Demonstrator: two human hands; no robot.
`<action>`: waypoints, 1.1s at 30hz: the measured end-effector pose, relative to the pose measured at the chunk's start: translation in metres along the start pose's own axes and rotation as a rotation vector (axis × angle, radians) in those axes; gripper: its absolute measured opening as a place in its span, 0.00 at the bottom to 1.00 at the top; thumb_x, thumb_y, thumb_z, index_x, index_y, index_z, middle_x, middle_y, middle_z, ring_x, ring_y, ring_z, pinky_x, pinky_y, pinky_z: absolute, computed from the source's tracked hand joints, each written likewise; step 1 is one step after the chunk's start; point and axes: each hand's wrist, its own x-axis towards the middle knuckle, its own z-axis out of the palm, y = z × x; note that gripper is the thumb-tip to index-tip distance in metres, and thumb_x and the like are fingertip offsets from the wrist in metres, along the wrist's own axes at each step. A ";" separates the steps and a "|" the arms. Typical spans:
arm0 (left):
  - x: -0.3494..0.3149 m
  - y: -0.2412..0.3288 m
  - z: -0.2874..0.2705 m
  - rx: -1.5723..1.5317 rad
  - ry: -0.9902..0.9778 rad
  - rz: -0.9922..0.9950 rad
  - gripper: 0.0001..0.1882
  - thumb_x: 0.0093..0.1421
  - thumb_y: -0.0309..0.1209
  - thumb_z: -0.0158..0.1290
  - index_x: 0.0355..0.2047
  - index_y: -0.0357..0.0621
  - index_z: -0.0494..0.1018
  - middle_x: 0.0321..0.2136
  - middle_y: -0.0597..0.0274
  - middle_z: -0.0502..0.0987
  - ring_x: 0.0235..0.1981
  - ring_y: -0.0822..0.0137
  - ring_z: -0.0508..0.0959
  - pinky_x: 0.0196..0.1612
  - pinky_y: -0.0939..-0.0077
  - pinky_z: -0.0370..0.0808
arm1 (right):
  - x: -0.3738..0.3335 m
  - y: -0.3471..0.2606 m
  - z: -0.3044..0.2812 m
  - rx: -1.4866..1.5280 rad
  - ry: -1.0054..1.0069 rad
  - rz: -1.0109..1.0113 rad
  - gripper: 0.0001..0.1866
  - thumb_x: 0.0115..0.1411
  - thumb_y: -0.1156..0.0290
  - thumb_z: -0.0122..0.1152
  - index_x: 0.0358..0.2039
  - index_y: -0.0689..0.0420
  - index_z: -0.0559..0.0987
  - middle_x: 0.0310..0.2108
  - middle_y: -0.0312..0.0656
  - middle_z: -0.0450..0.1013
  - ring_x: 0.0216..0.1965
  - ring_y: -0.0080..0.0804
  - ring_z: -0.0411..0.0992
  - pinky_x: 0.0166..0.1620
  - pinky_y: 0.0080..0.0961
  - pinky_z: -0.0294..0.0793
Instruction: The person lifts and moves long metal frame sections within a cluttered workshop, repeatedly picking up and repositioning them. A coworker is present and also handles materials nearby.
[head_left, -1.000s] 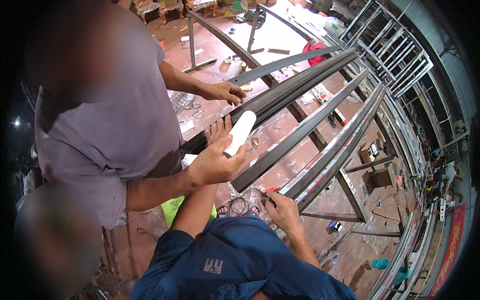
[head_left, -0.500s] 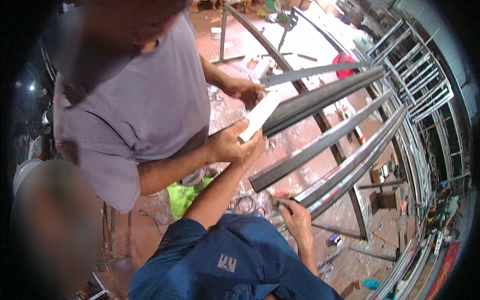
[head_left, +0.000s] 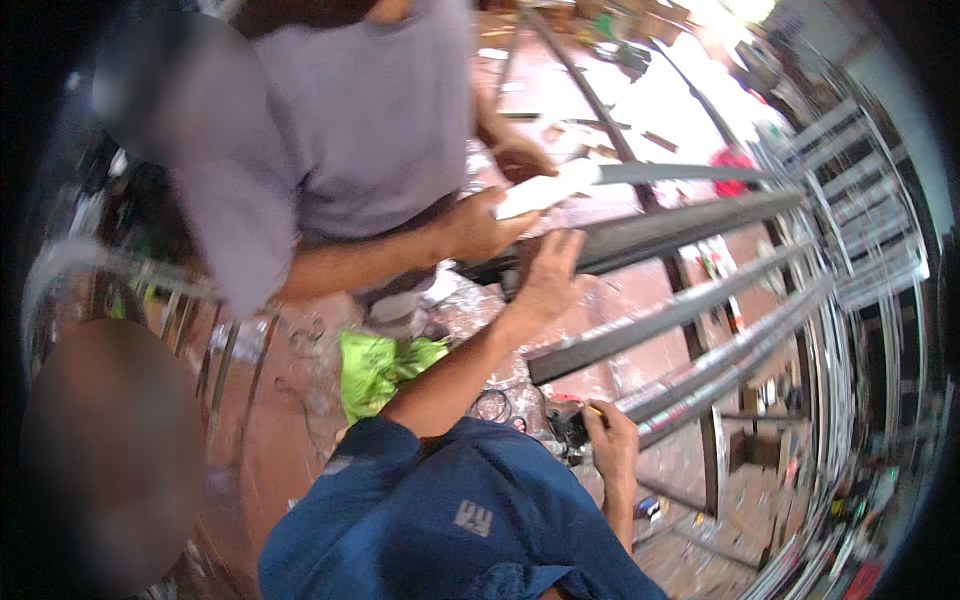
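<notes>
My left hand (head_left: pixel 548 278) reaches up with its fingers stretched out over the near end of a dark metal bar (head_left: pixel 660 228). It appears to rest on the bar without gripping it. Beside it a co-worker's hand (head_left: pixel 480 222) holds a folded white sheet (head_left: pixel 545 190), and the co-worker's other hand (head_left: pixel 522 158) is at its far side. My right hand (head_left: pixel 614 440) is closed near the end of a lower pair of bars (head_left: pixel 690 385); a small yellowish tip shows at its fingers, too small to name.
Another grey bar (head_left: pixel 650 325) lies between my hands. A dark cross rail (head_left: pixel 685 300) runs beneath the bars. A bright green bag (head_left: pixel 370 365) lies on the reddish floor (head_left: pixel 260 420). At the right stands a pale metal ladder-like frame (head_left: pixel 865 200). A co-worker in grey (head_left: pixel 380 130) stands at the left.
My left hand has come away from the co-worker's hand and white sheet and moved onto the dark bar. The whole view has shifted a little. My right hand stays near the lower bars.
</notes>
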 end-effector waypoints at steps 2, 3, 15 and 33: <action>-0.002 0.028 -0.031 0.059 0.064 0.132 0.32 0.56 0.36 0.68 0.59 0.35 0.75 0.53 0.38 0.78 0.56 0.40 0.77 0.63 0.52 0.73 | -0.005 0.010 -0.007 -0.026 0.076 -0.057 0.13 0.65 0.71 0.64 0.48 0.63 0.85 0.40 0.51 0.84 0.41 0.37 0.83 0.48 0.33 0.79; -0.008 0.029 -0.042 -0.030 0.102 0.096 0.28 0.58 0.36 0.67 0.55 0.35 0.77 0.49 0.42 0.81 0.51 0.46 0.80 0.58 0.55 0.76 | -0.004 0.025 -0.008 -0.018 0.096 -0.031 0.13 0.66 0.72 0.64 0.48 0.64 0.85 0.39 0.51 0.84 0.41 0.36 0.82 0.48 0.33 0.79; -0.105 -0.118 -0.217 -0.656 0.895 -0.514 0.06 0.64 0.28 0.66 0.37 0.42 0.81 0.29 0.71 0.80 0.29 0.78 0.78 0.32 0.81 0.75 | 0.026 0.102 -0.050 -0.093 0.343 0.009 0.18 0.70 0.65 0.63 0.48 0.69 0.82 0.40 0.51 0.81 0.41 0.38 0.78 0.48 0.34 0.77; 0.075 -0.236 -0.455 0.832 -0.019 -0.845 0.21 0.69 0.34 0.50 0.60 0.49 0.78 0.63 0.61 0.78 0.59 0.60 0.81 0.51 0.51 0.83 | 0.065 0.179 -0.106 -0.579 0.348 -0.009 0.34 0.66 0.41 0.61 0.54 0.62 0.83 0.45 0.61 0.82 0.46 0.60 0.81 0.51 0.49 0.79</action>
